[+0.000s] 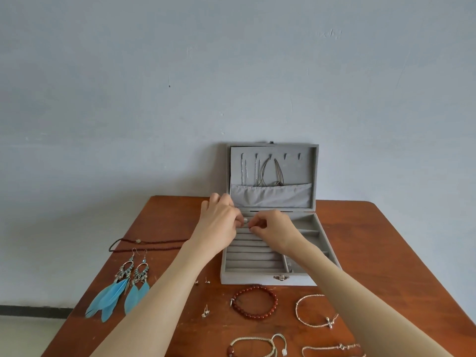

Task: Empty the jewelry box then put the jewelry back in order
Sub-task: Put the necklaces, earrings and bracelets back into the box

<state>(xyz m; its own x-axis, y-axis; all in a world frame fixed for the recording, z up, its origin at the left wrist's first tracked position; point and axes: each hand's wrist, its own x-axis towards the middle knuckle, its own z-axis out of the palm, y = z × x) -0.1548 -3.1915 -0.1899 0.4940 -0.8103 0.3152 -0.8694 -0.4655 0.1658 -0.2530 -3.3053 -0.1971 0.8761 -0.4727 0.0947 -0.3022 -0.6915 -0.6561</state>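
Observation:
A grey velvet jewelry box [268,278] stands open on the wooden table [386,253], its lid upright with thin necklaces [270,171] hanging inside. Both hands meet over the far rows of the ring rolls. My left hand [219,222] and my right hand [273,228] pinch a small silvery piece [246,221] between their fingertips. On the table lie two blue feather earrings [123,287], a dark bead necklace [144,244], a red bead bracelet [255,301], small ear studs [205,311] and several cord and chain bracelets [315,310].
The box sits against a pale blue wall [231,73] at the table's far edge. A metal clasp [281,277] is on the box front. The right side compartments [309,228] of the box look bare. The floor shows at the left beyond the table edge.

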